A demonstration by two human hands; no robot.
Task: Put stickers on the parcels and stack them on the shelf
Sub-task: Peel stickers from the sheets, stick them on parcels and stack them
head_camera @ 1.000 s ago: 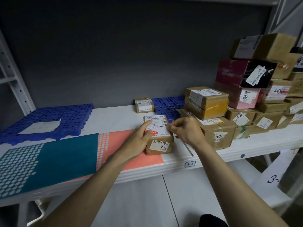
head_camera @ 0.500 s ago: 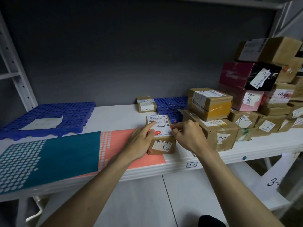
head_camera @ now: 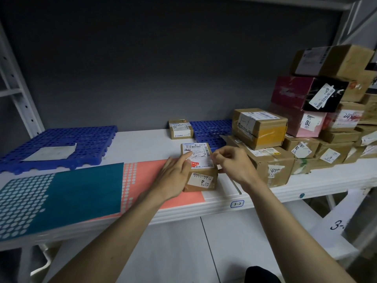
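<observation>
On shelf [head_camera: 265,193] | left hand [head_camera: 173,178] presses parcel [head_camera: 201,172] | right hand [head_camera: 234,164] perhaps pinching

I saw open shelf [head_camera: 142,144] surface behind the small parcel [head_camera: 199,166], between the blue grid mat [head_camera: 61,137] on the left and a tiny box [head_camera: 180,129] at the back. To the right, stacked cartons [head_camera: 265,160] stood just beside it, walling that side.

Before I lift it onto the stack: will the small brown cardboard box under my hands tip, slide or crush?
The small brown cardboard box looks squat with flat faces, so it probably won't tip or roll. Its edges look square and undented, so likely stiff. The taped surfaces and glossy white label may be slightly slippery.
</observation>
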